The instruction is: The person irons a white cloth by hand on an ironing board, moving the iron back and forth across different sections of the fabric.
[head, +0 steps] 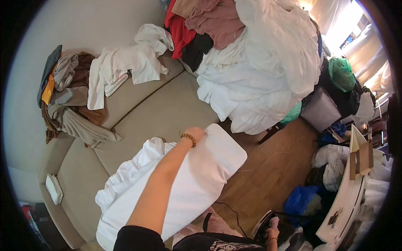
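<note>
A white cloth (194, 175) lies over an ironing board (226, 147) in front of me, its loose part bunched along the far-left side. My left hand (195, 134) reaches across the board and grips the cloth near the board's far end; a beaded bracelet circles that wrist. The fingertips are partly hidden. At the lower right my right hand (272, 233) is closed around the pink-wrapped handle of a clothes iron (263, 221). The iron is held beside the board, tilted, with its plate edge showing.
Behind the board stands a beige sofa (163, 106) with folded clothes (73, 84) and white garments (119, 62). A large heap of white fabric (257, 72) rises beyond. Bags (301, 199) and a white drawer unit (340, 200) line the right side. A dark cord (234, 213) crosses the wooden floor.
</note>
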Demonstrator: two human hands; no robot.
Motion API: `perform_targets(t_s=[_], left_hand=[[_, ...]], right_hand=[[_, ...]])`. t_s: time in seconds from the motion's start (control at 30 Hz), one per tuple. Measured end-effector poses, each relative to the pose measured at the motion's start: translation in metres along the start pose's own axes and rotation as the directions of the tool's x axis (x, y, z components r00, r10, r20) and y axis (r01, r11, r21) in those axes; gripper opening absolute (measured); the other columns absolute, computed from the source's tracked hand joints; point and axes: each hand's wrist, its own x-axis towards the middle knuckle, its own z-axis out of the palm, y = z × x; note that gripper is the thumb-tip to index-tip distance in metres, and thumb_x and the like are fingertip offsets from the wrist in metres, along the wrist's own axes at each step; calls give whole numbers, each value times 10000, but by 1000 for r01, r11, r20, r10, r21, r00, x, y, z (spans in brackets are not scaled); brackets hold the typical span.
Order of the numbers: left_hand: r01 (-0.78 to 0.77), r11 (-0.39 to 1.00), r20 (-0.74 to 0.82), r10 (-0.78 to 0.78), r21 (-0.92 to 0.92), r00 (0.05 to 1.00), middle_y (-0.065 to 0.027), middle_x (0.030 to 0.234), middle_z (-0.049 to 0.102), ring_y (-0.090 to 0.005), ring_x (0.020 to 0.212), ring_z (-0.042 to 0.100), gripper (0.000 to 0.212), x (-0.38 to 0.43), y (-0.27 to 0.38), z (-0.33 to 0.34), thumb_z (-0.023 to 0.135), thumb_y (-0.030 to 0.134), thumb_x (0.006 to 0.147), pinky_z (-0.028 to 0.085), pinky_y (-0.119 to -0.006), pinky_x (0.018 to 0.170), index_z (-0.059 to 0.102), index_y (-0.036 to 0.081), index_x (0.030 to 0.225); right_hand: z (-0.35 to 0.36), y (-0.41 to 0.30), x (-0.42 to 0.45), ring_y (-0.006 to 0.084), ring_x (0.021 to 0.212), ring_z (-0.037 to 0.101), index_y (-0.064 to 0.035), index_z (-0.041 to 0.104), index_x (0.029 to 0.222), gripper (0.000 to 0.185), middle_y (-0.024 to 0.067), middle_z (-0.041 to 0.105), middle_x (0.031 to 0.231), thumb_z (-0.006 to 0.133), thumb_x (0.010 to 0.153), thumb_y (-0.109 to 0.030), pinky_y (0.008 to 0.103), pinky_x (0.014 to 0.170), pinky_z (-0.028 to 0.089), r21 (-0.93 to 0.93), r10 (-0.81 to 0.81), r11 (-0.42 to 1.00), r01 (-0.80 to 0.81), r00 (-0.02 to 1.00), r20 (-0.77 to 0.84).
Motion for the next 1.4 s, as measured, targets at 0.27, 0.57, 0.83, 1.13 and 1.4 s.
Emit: perform_targets(t_s=[0.27,0.57,0.83,1.13,1.4], left_hand=[[450,837,-247,-528,-312,812,-199,1169,556,-329,1047,565,343,-5,-121,-125,509,345,867,465,-437,858,607,130,1114],[806,431,-297,-896,-405,330,-178,1385,359,-328,1275,343,697,-321,-298,38,594,398,819,321,-398,1032,323,51,1359],[468,-792,308,-592,-392,-744,-190,1434,267,-329,1352,181,925,-699,-163,237,511,655,750,234,-445,1070,217,88,1419],[378,-432,211,-839,-819,-502,-204,1187,524,-336,1090,488,567,-687,-114,229,579,405,816,393,-427,916,497,-31,1169],[-709,-198,389,-914,-677,-116,-176,1217,523,-298,1053,549,494,-794,-42,217,385,321,937,451,-400,897,419,-45,1267]], right_hand=[[7,-39,38,212,456,515,51,557,938,384,80,537,641,550,555,21,336,402,412,33,-89,996,88,995,36],[40,-100,33,183,382,460,37,551,929,354,61,501,590,527,576,18,313,358,389,101,-287,956,274,945,157],[71,-138,-55,195,414,496,33,545,863,304,70,522,582,545,560,3,302,376,402,77,-378,926,370,915,142],[119,-177,-122,141,405,440,44,537,888,281,43,469,560,530,617,-34,280,363,364,223,-639,767,601,690,340],[153,-223,-226,136,387,458,33,516,863,219,47,492,572,535,646,14,267,309,386,268,-642,723,636,477,601]])
